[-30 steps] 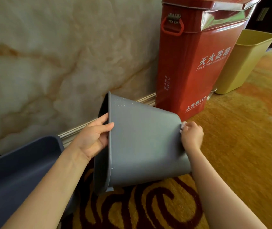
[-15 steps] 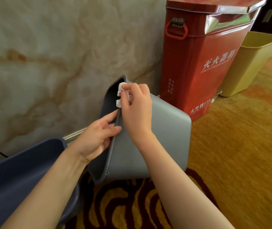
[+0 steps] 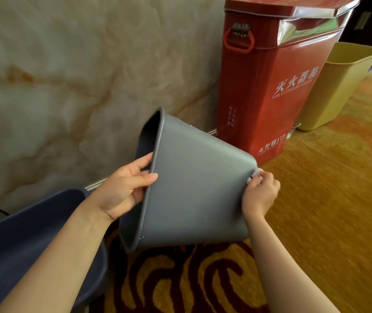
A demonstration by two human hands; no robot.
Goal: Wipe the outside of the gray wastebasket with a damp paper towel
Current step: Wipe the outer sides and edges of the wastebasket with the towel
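The gray wastebasket (image 3: 194, 190) is tipped on its side above the carpet, with its open mouth to the left and its base to the right. My left hand (image 3: 124, 188) grips the rim, thumb on the outer wall and fingers inside. My right hand (image 3: 260, 194) pinches a small wad of white paper towel (image 3: 254, 176) against the basket's base edge at the right. Most of the towel is hidden in my fingers.
A dark blue bin (image 3: 22, 240) sits at lower left under my left forearm. A red fire extinguisher box (image 3: 277, 82) stands against the marble wall (image 3: 67, 75), with a yellow wastebasket (image 3: 338, 86) beside it. Patterned orange carpet (image 3: 327, 199) covers the floor.
My right hand has slid with the paper towel from the basket's rim at the top down its side to the base edge. The basket has tilted flatter in my left hand.
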